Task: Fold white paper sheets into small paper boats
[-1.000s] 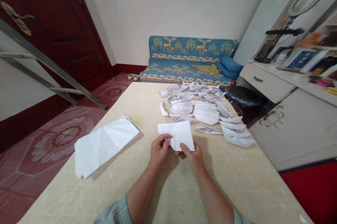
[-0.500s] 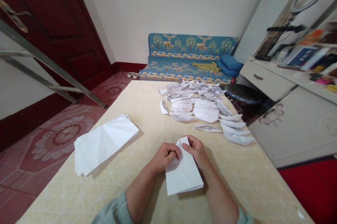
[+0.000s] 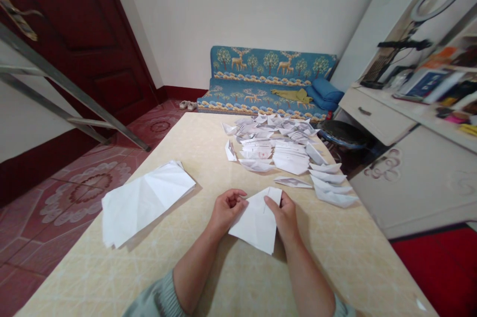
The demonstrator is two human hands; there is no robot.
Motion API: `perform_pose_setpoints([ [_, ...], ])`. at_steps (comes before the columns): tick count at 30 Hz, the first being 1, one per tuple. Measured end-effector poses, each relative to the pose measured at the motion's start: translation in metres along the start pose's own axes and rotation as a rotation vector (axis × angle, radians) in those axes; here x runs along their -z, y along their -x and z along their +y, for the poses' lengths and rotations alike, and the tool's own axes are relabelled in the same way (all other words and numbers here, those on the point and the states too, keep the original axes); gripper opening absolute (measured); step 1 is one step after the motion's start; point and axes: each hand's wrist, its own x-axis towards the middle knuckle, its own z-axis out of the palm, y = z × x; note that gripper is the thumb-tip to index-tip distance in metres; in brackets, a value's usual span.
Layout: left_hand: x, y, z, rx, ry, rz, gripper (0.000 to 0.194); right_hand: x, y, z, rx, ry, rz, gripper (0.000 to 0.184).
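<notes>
A folded white sheet of paper (image 3: 255, 225) is held just above the table, tilted, with a slanted upper edge and a short crease line near its top. My right hand (image 3: 286, 215) grips its right side, thumb on the front face and fingers behind. At the left edge my left hand (image 3: 226, 211) is closed, its fingers curled and its thumb against the paper. Beyond the hands lies a flat, boat-shaped paper piece (image 3: 293, 182). Several folded paper boats (image 3: 335, 190) are nested in a row to the right.
A stack of creased white paper (image 3: 147, 205) lies on the left of the table (image 3: 179, 267). Many more folded paper boats (image 3: 276, 130) cover the far end. Behind stand a blue patterned sofa (image 3: 261, 81), a black round stool (image 3: 345, 133) and a white cabinet (image 3: 421, 173). A metal ladder (image 3: 82, 93) leans at left.
The paper has been turned and raised slightly, its top now slanted and farther right. My left hand has shifted from the sheet's upper part to its left edge; my right hand keeps its hold.
</notes>
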Motion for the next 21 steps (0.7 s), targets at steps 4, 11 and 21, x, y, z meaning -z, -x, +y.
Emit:
perform_pose_setpoints([
  [4, 0.0008, -0.0003, 0.0003, 0.023, -0.02, -0.003, 0.02, -0.0001, -0.001, -0.0013, 0.077, 0.038, -0.006, 0.034],
  [11, 0.0012, 0.0009, 0.0044, 0.069, 0.016, -0.04, 0.024, -0.0012, 0.0025, -0.0088, 0.092, 0.001, 0.091, 0.048],
  [21, 0.0009, 0.0023, 0.0055, 0.068, 0.082, -0.088, 0.03, 0.0, 0.0017, -0.0077, 0.076, -0.013, 0.124, 0.05],
])
